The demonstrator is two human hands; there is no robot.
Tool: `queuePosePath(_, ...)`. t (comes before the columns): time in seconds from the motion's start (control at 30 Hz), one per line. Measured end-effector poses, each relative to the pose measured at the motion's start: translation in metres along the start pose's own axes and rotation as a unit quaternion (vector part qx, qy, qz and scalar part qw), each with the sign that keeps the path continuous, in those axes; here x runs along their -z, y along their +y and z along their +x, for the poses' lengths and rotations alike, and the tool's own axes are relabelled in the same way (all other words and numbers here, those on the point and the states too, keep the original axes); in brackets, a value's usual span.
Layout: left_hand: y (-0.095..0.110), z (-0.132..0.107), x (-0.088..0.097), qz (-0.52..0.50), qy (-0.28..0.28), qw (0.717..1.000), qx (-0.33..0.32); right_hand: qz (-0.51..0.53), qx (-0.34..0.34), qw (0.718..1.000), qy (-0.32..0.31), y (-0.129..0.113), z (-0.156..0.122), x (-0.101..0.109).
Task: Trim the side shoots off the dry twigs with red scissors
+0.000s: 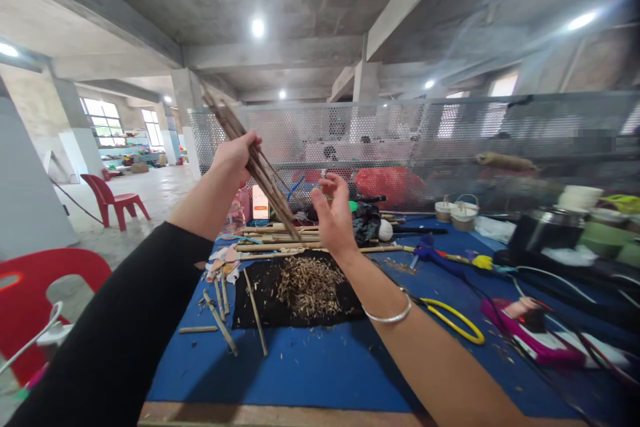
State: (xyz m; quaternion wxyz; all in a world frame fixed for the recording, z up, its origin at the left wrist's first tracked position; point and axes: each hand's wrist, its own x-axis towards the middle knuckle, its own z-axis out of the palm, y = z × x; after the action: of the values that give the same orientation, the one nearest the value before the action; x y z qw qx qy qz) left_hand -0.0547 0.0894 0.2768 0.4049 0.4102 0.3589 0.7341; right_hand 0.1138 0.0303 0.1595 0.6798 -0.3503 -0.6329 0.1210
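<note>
My left hand [235, 155] is raised above the table and closed around a bundle of thin bamboo strips [260, 170], which slant from upper left down to the right. My right hand [333, 213] is held up beside the bundle's lower end, fingers apart and curled, holding nothing. A silver bangle [387, 313] sits on my right forearm. Below the hands lies a black mat [260, 310] with a pile of bamboo shavings [310, 285] on the blue table [320, 367].
Bamboo sticks [280, 239] lie across the table's far side. Yellow-handled shears [453, 320], a pink tool [530, 337], cables and pots fill the right. A mesh fence [425, 140] stands behind. Red chairs [113, 199] are at left.
</note>
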Motion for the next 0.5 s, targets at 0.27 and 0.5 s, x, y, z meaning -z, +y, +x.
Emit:
queuePosePath(0.27, -0.111, -0.05, 0.006, -0.105, 0.195, 0.974, 0.044, -0.486, 0.118, 0.849, -0.17, 0.005, -0.043, 0.001)
queuePosePath(0.5, -0.158, -0.099, 0.002, -0.172, 0.075, 0.967, 0.174, -0.51, 0.051, 0.803, -0.305, 0.06, -0.026, -0.005)
